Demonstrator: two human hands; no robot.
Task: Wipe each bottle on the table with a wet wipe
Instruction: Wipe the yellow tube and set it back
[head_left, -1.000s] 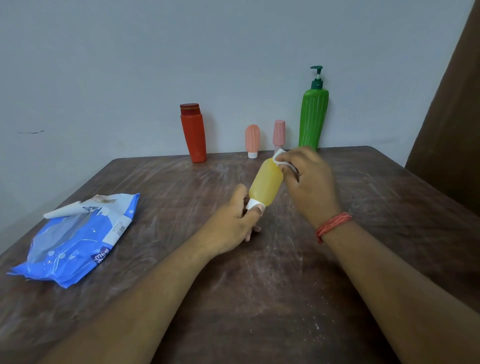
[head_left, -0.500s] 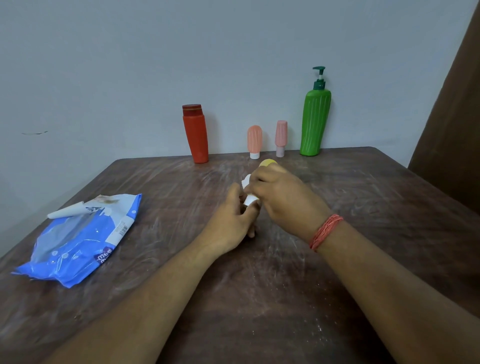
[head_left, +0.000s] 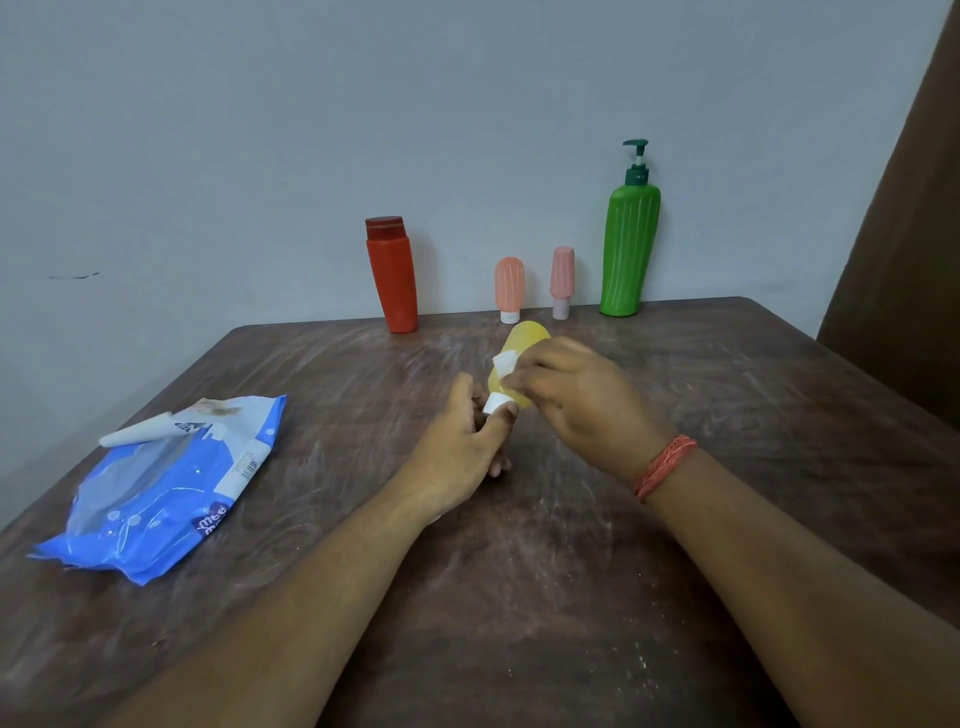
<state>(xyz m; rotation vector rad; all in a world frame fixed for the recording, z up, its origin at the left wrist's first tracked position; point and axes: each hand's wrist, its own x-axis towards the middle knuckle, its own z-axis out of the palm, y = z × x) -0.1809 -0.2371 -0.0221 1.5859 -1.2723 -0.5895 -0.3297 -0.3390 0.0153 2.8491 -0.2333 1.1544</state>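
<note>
Both forearms reach out from the near edge and converge toward the middle, bare to the elbow. The left hand (head_left: 464, 453) lies lower and nearer, back of the hand up, its thumb and forefinger curled in a pinch around the white cap end of what it holds. The other fingers fold under the palm, though how tightly is hard to make out. The right hand (head_left: 575, 396) sits just beyond and slightly higher, wrist bent, knuckles up, fingers curled down with the fingertips (head_left: 511, 383) pressing a scrap of white against the object's side. An orange thread band (head_left: 663, 466) circles the right wrist.
</note>
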